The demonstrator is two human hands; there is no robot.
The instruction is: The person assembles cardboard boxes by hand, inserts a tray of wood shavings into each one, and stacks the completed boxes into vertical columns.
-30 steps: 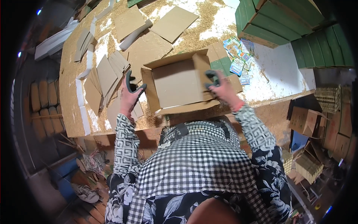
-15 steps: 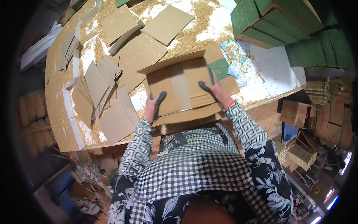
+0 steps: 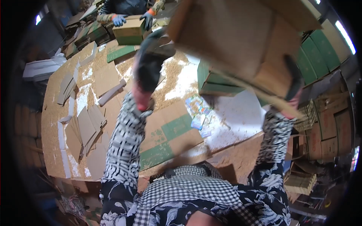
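up at the top right of the frame, big brown cardboard box [image 3: 241, 41] lifted high, tilted and blurry. left hand [image 3: 149, 71] in a dark glove pressed flat on its left side. right hand [image 3: 292, 90] curled around its lower right edge. below, long table [image 3: 52, 128] with flat cardboard pieces [image 3: 85, 130] at the left. at the top left, another person's blue gloves [image 3: 120, 19] on a small green and brown box [image 3: 130, 32].
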